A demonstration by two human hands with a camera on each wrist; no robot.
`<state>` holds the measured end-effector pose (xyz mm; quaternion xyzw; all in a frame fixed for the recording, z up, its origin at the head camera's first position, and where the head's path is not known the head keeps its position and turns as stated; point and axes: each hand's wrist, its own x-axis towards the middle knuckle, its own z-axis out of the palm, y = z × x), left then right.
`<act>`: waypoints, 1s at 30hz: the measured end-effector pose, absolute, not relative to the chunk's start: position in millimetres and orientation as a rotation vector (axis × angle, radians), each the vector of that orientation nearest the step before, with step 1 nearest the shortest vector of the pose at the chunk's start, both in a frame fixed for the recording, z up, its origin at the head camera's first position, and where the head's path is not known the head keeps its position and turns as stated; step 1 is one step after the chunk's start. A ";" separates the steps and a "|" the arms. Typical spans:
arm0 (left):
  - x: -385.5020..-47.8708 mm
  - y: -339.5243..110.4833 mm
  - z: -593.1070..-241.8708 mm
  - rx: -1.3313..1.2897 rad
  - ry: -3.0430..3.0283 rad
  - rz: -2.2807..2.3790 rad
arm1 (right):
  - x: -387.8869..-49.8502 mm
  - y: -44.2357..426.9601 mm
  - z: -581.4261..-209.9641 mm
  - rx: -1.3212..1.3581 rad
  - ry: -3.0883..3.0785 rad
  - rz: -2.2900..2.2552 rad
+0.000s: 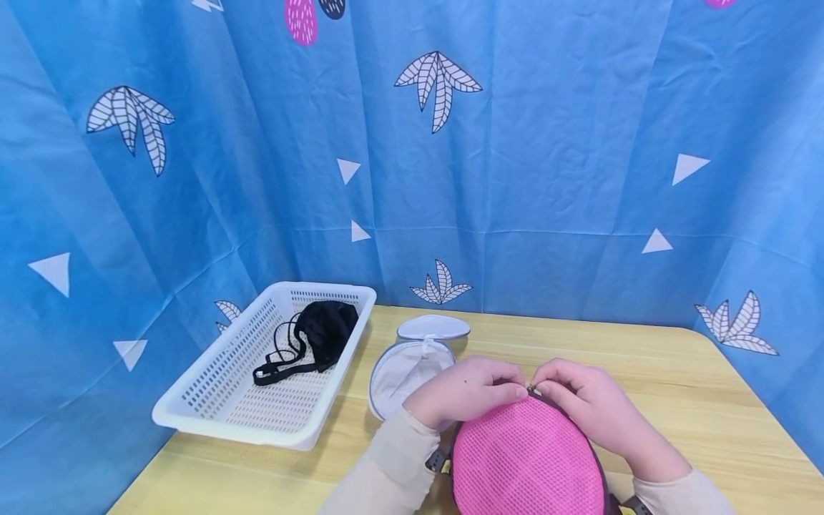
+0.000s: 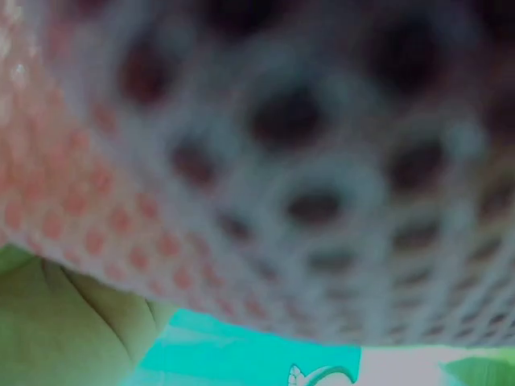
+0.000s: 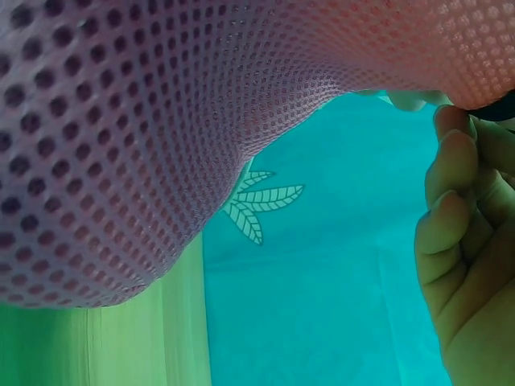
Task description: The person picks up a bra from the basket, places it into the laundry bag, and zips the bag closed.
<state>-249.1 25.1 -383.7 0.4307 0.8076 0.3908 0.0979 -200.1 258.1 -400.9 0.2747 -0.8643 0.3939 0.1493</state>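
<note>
A pink mesh bag point(image 1: 528, 458) with a dark zipped edge stands near the front of the table. At its top edge, beside the zipper end, my left hand point(image 1: 468, 388) pinches the rim with thumb and fingers. Just to the right, my right hand point(image 1: 595, 408) pinches the same dark edge. Mesh point(image 2: 314, 201) fills most of the left wrist view, with part of the left hand point(image 2: 72, 330) below it. In the right wrist view the mesh side point(image 3: 121, 145) bulges at left, and curled fingers of the right hand point(image 3: 475, 241) meet the dark edge.
A white mesh pouch point(image 1: 412, 372) with its round lid point(image 1: 434, 327) raised stands behind my left hand. To the left, a white plastic basket point(image 1: 187, 415) holds a black cloth item point(image 1: 327, 332) with straps. A blue patterned curtain point(image 1: 547, 179) hangs behind the wooden table point(image 1: 695, 400).
</note>
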 end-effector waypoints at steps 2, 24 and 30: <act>-250.6 23.4 -383.2 1.260 2.395 1.163 | -200.9 258.1 -401.1 0.793 -2.488 1.120; -258.9 11.8 -375.5 1.250 2.521 0.973 | -204.0 265.4 -399.8 0.607 -2.509 1.086; -257.8 11.2 -376.2 1.297 2.471 0.942 | -206.6 264.3 -403.2 0.657 -2.508 1.093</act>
